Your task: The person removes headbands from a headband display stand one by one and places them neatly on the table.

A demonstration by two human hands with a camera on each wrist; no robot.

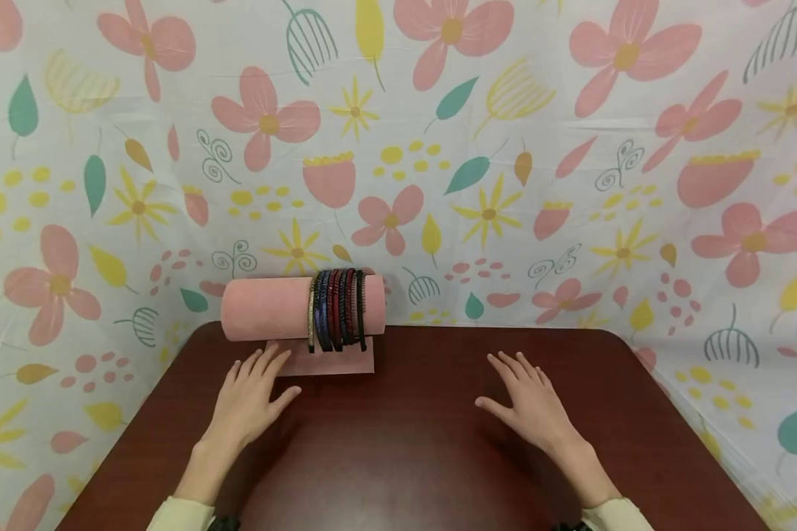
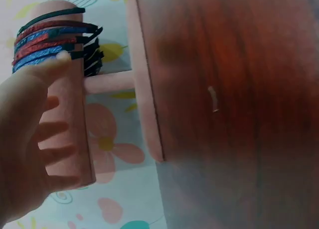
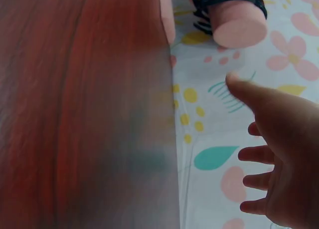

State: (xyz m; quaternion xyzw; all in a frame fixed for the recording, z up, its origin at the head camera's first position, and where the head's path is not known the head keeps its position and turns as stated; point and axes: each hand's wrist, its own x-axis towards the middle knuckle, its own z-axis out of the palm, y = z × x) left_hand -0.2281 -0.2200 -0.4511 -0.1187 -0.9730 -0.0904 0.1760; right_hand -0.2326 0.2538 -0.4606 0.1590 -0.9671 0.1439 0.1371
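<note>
A pink padded roll stand (image 1: 266, 310) stands at the back left of the table. Several thin headbands (image 1: 337, 308), in gold, blue, red and black, sit side by side around the right part of its roll. In front of the stand is my left hand (image 1: 249, 398), its fingers spread and holding nothing; in the head view its fingertips overlap the left end of the pink base (image 1: 339, 361). My right hand (image 1: 531, 405) hovers over the table's right half, fingers extended, also holding nothing. The left wrist view shows the headbands (image 2: 45, 42) beyond my thumb.
The dark red-brown table (image 1: 385, 457) has rounded back corners. Behind it and along both sides hangs a white cloth (image 1: 412, 110) printed with pink, yellow and teal flowers and leaves. A small pale mark (image 2: 213, 99) shows on the table in the left wrist view.
</note>
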